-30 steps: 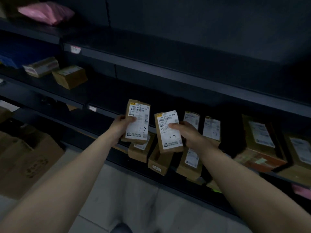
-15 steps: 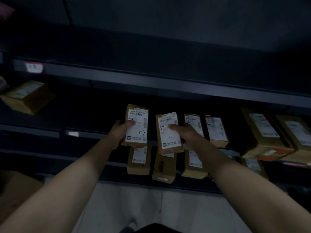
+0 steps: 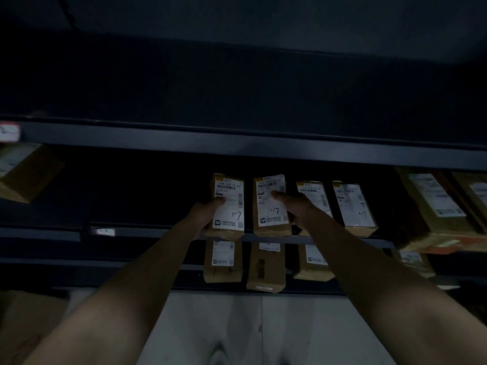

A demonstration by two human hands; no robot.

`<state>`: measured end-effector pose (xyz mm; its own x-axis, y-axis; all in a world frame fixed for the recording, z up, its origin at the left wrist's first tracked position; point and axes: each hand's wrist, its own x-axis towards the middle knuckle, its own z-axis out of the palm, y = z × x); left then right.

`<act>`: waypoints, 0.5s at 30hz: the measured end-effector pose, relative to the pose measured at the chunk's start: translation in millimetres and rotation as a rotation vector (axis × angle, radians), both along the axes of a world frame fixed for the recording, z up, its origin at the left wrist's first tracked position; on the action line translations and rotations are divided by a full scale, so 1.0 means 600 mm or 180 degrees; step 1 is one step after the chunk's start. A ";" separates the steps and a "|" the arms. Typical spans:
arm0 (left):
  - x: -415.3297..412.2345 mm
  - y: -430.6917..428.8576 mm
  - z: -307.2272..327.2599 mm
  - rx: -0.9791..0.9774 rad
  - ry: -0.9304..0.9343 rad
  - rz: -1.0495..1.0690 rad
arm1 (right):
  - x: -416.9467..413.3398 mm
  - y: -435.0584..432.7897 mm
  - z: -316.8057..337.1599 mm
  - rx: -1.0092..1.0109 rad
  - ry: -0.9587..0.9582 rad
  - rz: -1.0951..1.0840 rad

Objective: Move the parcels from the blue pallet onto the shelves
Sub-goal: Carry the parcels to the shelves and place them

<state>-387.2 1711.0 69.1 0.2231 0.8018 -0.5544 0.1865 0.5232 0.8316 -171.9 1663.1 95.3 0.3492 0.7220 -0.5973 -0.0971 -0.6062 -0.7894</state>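
I hold two small brown parcels with white labels marked "1-7". My left hand (image 3: 204, 214) grips the left parcel (image 3: 228, 206) from its left side, thumb on the label. My right hand (image 3: 296, 209) grips the right parcel (image 3: 271, 206) from its right side. Both parcels sit at the front edge of the dark middle shelf (image 3: 163, 231), side by side, just left of two similar labelled parcels (image 3: 353, 206) lying on that shelf. The blue pallet is out of view.
Several more small parcels (image 3: 264, 264) lie on the shelf below. Larger brown boxes (image 3: 437, 206) fill the right end of the middle shelf. One box (image 3: 23, 171) sits at the far left. The upper shelf edge (image 3: 237, 144) runs overhead. A cardboard box (image 3: 23, 325) stands on the floor at lower left.
The view has swung right and closer to the shelves. Both hands have carried the two parcels forward and down until their lower ends reach the middle shelf's front edge.
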 end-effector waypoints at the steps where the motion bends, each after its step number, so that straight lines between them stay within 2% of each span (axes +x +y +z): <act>1: 0.003 0.007 -0.003 -0.0052 0.0016 0.0033 | 0.000 0.006 -0.003 0.0004 0.0043 0.0021; 10: 0.012 0.045 -0.025 -0.0171 0.0425 0.0131 | -0.007 0.029 -0.026 -0.0208 0.0103 -0.0054; 12: 0.012 0.049 -0.026 -0.0100 0.0533 0.0129 | -0.009 0.029 -0.029 -0.0237 -0.0148 -0.0097; 15: 0.010 0.054 -0.024 0.0084 0.0858 -0.0074 | -0.009 0.024 -0.023 -0.0244 -0.0869 0.0073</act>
